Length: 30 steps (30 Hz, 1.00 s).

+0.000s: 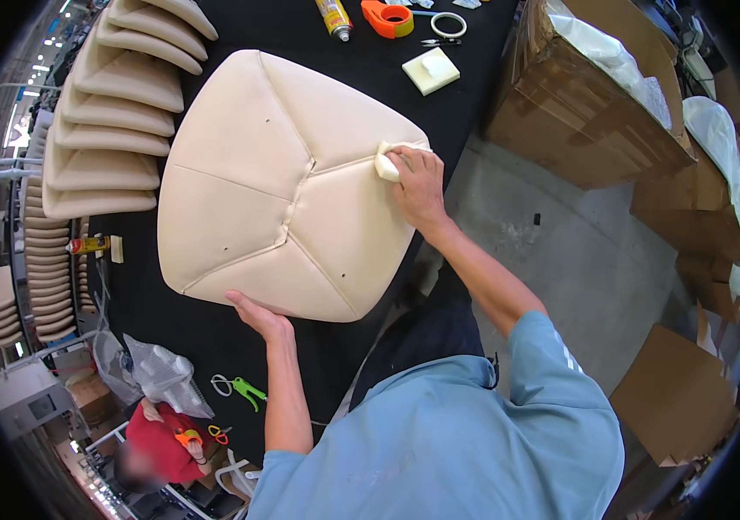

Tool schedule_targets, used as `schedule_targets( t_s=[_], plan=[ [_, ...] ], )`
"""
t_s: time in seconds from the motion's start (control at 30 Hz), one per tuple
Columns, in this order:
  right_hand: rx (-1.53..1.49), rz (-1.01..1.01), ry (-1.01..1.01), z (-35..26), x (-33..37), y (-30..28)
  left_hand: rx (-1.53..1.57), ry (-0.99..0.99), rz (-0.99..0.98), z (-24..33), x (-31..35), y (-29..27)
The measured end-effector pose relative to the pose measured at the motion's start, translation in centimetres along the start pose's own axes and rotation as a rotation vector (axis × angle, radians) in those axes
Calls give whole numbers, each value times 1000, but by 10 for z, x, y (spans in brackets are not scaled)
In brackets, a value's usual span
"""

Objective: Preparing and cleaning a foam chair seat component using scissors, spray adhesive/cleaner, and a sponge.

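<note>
A large cream padded chair seat (231,186) with stitched seams and several small holes lies on the black-covered table. My right hand (420,186) is closed around a soft cream sponge (387,163), pressed against the seat's right edge near a seam. At the near edge, my left hand (261,317) holds the seat by its rim. One of its digits shows at the edge, while the other fingers are partly hidden beneath the rim.
Stacked cream seats (114,113) stand at left. A spray can (333,19), orange tape dispenser (387,19), tape ring (449,24) and foam block (430,71) lie at the far side. Near left are a green air gun (248,392) and a co-worker (162,442). Cardboard boxes (586,113) stand right.
</note>
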State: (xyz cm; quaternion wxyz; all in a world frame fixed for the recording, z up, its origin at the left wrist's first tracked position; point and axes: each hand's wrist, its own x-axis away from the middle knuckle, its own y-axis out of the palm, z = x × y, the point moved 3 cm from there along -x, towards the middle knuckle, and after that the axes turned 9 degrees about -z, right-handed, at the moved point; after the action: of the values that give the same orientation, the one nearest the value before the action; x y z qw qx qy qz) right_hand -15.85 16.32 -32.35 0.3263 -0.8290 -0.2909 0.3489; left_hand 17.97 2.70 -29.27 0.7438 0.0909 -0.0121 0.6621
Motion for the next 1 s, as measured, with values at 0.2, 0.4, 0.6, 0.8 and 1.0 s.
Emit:
schedule_targets(
  t_s=[0.2,0.4,0.6,0.8,1.0],
  plan=[
    [-63,120,255,29,-12,24,-34,6,36,3,-2,8],
    [-344,-185,-447,-137,20,31,-19,10,-36,5,-1,5],
    [-139,83,157,83,-22,35,-17,-14,-11,3,2,6],
    [-202,-280,-160,-66,101,38,-8,-9,32,1,1,1],
    [-185,75,133,54,-2,29,24,-51,-16,1,1,-3]
  ],
)
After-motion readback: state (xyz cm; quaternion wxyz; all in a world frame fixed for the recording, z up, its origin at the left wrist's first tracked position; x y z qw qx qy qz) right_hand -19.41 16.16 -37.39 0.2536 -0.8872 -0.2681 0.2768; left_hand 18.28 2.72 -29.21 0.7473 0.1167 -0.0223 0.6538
